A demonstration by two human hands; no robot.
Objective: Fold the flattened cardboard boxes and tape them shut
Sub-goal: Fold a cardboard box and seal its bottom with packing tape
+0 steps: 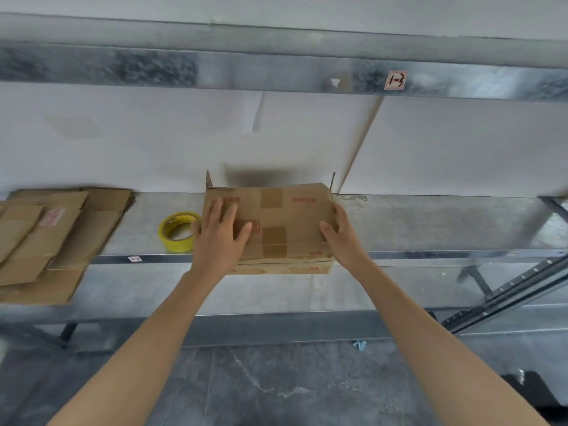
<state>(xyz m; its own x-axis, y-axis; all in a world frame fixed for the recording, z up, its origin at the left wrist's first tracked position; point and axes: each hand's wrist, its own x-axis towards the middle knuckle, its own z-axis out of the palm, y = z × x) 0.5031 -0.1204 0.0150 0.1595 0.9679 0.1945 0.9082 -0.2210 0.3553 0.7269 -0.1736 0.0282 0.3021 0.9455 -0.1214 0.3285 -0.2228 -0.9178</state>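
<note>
A brown cardboard box [292, 216] with red print and old tape patches stands on the metal shelf [415, 229], its flaps folded down on top and two small flap corners sticking up at the back. My left hand [219, 238] lies flat on the left part of the top flap, fingers spread. My right hand [339, 233] grips the box's right edge, thumb on top. A yellow roll of tape [178, 231] lies on the shelf just left of the box, beside my left hand. A stack of flattened cardboard boxes [49, 238] rests at the shelf's far left.
A white wall backs the shelf. An upper metal shelf beam [276, 69] with a small "1-3" label [396, 80] runs overhead. A diagonal metal brace [507, 296] stands at the right. Grey floor lies below.
</note>
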